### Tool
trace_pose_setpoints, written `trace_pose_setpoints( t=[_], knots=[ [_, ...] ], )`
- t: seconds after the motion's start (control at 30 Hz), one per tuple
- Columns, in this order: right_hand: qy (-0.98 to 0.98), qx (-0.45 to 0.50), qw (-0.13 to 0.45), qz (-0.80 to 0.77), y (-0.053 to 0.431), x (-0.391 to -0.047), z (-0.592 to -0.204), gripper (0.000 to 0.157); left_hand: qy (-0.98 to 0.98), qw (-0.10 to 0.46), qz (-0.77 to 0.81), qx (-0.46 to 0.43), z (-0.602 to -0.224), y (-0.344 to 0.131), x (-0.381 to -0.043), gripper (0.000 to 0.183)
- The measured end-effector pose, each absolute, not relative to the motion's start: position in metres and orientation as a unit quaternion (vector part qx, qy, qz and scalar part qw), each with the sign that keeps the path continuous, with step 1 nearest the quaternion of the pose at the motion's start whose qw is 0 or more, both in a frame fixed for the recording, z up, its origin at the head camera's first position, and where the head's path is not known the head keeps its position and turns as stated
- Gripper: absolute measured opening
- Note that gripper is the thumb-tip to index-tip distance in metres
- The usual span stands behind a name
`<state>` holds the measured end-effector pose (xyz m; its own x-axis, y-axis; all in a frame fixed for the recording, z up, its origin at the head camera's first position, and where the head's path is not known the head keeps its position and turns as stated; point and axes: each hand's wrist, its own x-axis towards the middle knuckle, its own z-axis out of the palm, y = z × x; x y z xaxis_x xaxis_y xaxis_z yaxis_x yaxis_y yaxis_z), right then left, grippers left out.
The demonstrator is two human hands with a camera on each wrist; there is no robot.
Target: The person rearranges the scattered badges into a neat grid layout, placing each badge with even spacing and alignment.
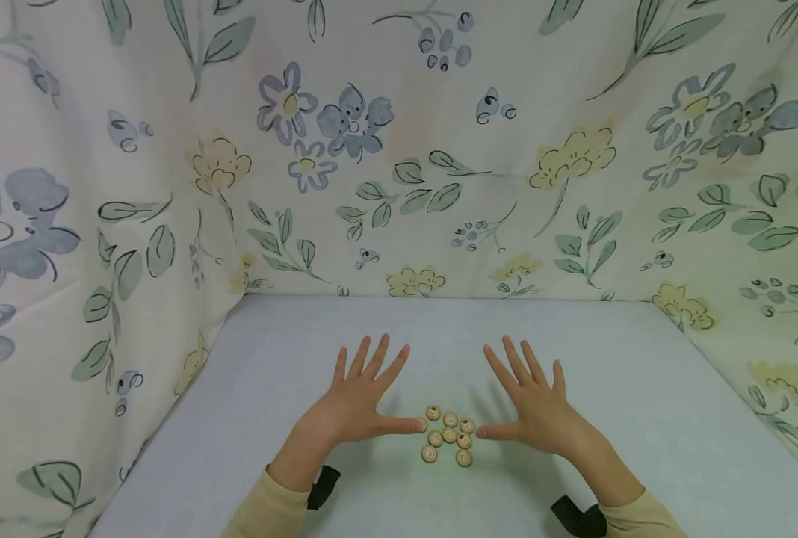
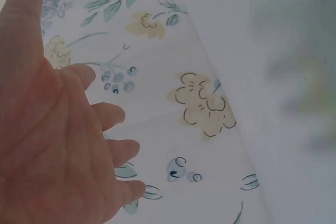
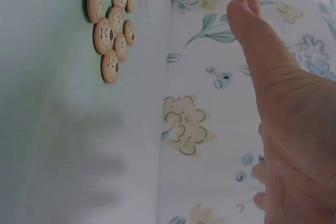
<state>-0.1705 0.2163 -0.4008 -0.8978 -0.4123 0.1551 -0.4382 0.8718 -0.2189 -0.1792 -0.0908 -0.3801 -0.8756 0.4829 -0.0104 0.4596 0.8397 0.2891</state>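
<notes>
Several small round wooden buttons (image 1: 449,435) lie in a loose cluster on the table, each with dark markings like a face. In the right wrist view the buttons (image 3: 104,36) show as thick tan discs close together. My left hand (image 1: 359,403) is spread wide at the cluster's left, its thumb tip overlapping the leftmost button in the head view. On the other side my right hand (image 1: 540,411) is spread likewise, thumb pointing in toward the buttons. The left palm (image 2: 58,140) shows bare in the left wrist view. Neither hand holds anything.
A pale table (image 1: 291,336) spreads under both hands. Floral cloth (image 1: 399,134) hangs behind it and along both sides. Dark bands (image 1: 323,487) sit at the wrists, by the beige sleeves (image 1: 271,508).
</notes>
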Motion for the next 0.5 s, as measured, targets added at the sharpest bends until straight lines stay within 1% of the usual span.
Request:
trace_pose_setpoints(
  t=[0.33, 0.5],
  knots=[
    [-0.949, 0.26, 0.042, 0.175, 0.2186, -0.1699, -0.4076, 0.115, 0.924, 0.089, 0.193, 0.318, -0.3855, -0.096, -0.1856, 0.113],
    [-0.938, 0.278, 0.042, 0.203, 0.2221, -0.1714, -0.4094, 0.116, 0.904, 0.115, 0.248, 0.328, -0.3879, -0.0981, -0.1869, 0.112]
  ],
)
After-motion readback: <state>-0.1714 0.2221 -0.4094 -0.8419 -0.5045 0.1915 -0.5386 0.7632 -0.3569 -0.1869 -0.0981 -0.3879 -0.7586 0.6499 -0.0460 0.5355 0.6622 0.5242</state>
